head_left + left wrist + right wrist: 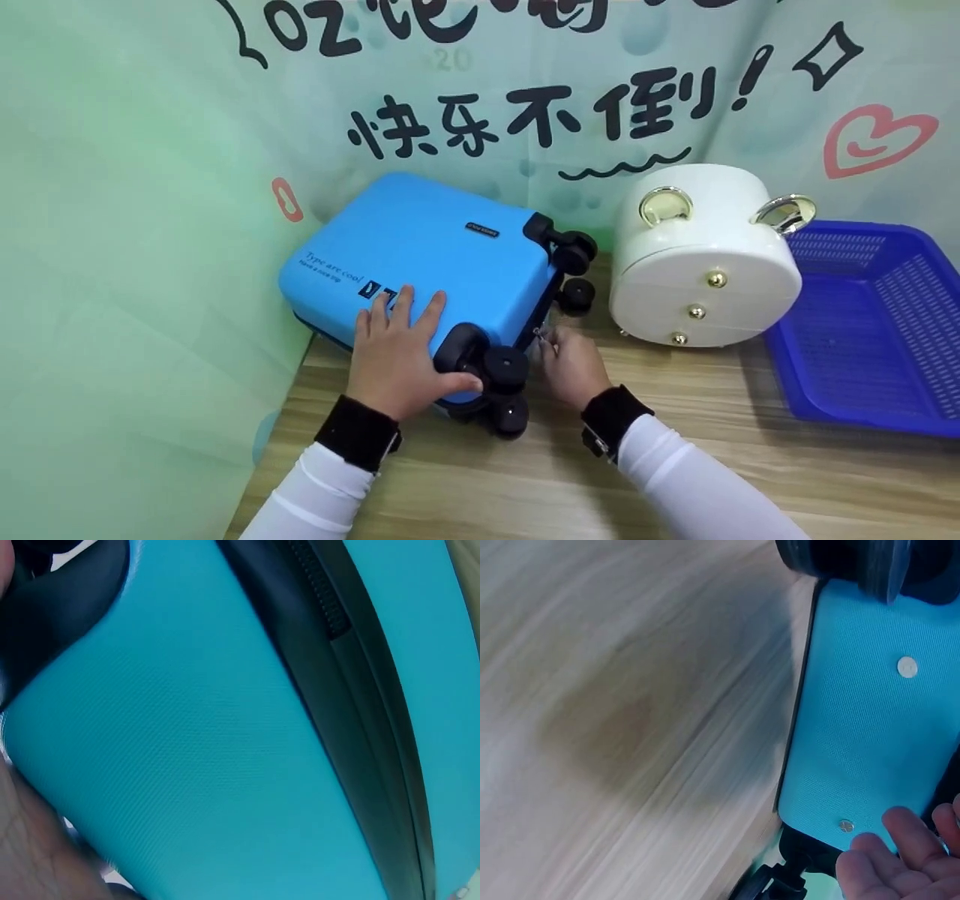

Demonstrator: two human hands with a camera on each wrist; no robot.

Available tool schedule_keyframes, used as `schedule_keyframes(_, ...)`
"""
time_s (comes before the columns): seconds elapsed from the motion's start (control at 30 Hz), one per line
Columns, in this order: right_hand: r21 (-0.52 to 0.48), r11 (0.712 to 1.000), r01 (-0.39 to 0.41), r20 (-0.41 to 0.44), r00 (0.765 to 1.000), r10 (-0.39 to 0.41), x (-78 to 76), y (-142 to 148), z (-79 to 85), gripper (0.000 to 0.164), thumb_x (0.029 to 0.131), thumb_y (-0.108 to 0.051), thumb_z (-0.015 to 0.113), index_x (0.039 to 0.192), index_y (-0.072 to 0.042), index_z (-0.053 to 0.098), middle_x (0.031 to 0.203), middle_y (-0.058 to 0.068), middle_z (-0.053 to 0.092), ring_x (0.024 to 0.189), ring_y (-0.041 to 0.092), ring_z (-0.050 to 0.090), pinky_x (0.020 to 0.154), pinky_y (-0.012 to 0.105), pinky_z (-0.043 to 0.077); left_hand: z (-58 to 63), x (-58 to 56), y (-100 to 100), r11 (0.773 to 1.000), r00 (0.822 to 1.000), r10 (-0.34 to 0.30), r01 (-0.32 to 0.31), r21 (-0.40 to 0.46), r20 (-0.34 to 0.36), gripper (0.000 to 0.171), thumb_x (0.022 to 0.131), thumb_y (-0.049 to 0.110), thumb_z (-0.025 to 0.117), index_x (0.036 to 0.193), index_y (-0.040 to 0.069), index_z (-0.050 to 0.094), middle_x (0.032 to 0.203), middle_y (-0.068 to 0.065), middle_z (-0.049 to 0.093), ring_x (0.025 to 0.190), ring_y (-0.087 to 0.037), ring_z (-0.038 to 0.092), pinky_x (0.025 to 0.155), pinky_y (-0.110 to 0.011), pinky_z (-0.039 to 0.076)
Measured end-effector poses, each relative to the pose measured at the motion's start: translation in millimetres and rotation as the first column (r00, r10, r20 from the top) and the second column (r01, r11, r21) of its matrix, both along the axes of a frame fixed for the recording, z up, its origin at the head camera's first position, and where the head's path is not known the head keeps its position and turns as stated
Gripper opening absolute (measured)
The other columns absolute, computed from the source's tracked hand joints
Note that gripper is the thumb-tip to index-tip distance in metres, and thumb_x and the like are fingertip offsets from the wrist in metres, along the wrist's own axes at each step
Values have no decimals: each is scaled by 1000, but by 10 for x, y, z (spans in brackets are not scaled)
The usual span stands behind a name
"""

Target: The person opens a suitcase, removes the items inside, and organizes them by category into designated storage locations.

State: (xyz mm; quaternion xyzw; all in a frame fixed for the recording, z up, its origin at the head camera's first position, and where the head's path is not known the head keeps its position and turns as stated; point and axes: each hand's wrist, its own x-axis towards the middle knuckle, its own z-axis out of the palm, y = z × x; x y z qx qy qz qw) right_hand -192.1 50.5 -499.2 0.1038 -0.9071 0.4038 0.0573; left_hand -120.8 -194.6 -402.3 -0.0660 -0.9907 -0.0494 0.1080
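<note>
A blue suitcase lies on its side on the wooden table, black caster wheels at its near and right corners. My left hand rests on its upper shell with the fingers spread and the thumb beside a caster. Low on the wheeled end, my right hand pinches a small metal zipper pull between thumb and fingers. The left wrist view shows the black zipper band along the side, where the zipper teeth end. In the right wrist view, curled fingers sit against the blue end; the pull is hidden there.
Right of the suitcase stands a white rounded case with gold ear-shaped trims and three gold knobs. A blue plastic basket sits at the far right. Behind is a pale green cloth with black lettering, continuing along the left.
</note>
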Motion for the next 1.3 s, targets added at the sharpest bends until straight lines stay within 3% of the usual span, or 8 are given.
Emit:
schedule_keyframes(0.27,6,999,-38,-9,999,38,71,-11,-60,17,93,-10,59,76,-11,59,71,0,60,66,19,57,60,36,47,-61,-13,174,998,995,68,-68,11,-69,128,47,101,36,151,27,33,151,-19,29,134,-50,22,103,-67,17)
schedule_keyframes(0.43,-12,997,-77,-60,995,76,148,-14,-71,10,84,-2,62,81,-11,65,79,3,67,76,19,64,69,38,51,-70,-10,338,991,984,136,-137,-2,-118,129,48,101,31,150,23,34,149,-23,31,132,-52,25,101,-67,19)
schedule_keyframes(0.6,13,995,-95,-130,987,95,178,21,-73,16,78,3,60,84,-11,66,85,8,70,83,23,67,74,40,52,-39,-1,490,980,975,189,-195,-42,-116,130,52,101,27,151,17,32,147,-27,31,130,-54,27,102,-67,19)
schedule_keyframes(0.77,41,996,-84,-120,989,88,155,71,-58,16,77,5,58,77,-11,62,78,6,67,76,24,65,70,41,51,123,-44,416,991,995,98,-94,-92,36,130,53,97,42,153,16,25,148,-29,26,130,-57,25,103,-67,18)
schedule_keyframes(0.87,47,995,-93,-86,992,96,138,84,-66,18,78,7,58,75,-11,60,74,2,63,72,24,63,69,40,51,193,-141,227,995,989,-12,27,-101,147,127,52,92,55,155,27,19,155,-20,19,135,-53,17,105,-66,15)
schedule_keyframes(0.93,49,994,-100,-73,992,104,130,88,-77,21,77,9,57,76,-11,60,74,1,62,71,23,63,69,40,51,182,-209,108,990,982,-80,98,-100,170,123,53,90,57,154,34,15,157,-13,16,139,-49,12,105,-66,12)
schedule_keyframes(1.1,38,994,-105,-84,991,108,121,98,-96,18,73,7,63,74,-11,57,71,0,60,69,21,61,67,39,50,37,-298,3,981,985,-162,167,-102,54,120,53,95,48,153,36,19,157,-10,21,138,-47,16,102,-69,15)
schedule_keyframes(1.3,-14,996,-92,-107,990,90,147,111,-102,10,77,-7,73,79,-11,64,75,3,66,73,23,65,70,40,51,-56,-313,96,989,991,-124,120,-92,-41,119,53,98,43,152,35,25,155,-11,26,136,-48,21,100,-70,17)
